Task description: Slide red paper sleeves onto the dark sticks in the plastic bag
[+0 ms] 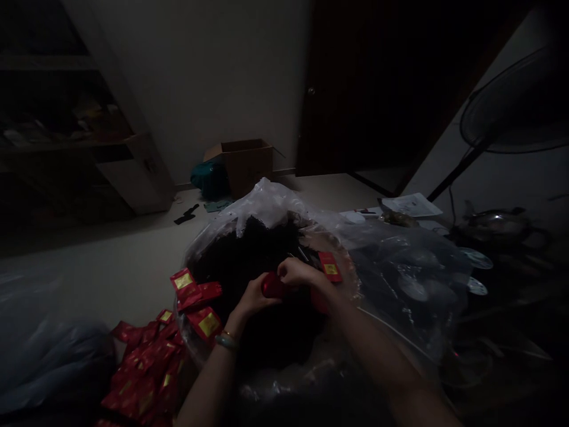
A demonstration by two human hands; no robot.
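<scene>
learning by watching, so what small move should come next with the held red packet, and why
Probably use the right hand to gently spread the edge of the red packet: that hand is at the edge, the left hand holds the packet, and dark loose material lies below.

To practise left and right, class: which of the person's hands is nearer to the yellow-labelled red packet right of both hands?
The right hand. It is just left of the yellow-labelled packet in the picture; the left hand is farther left, holding a red pouch.
</scene>
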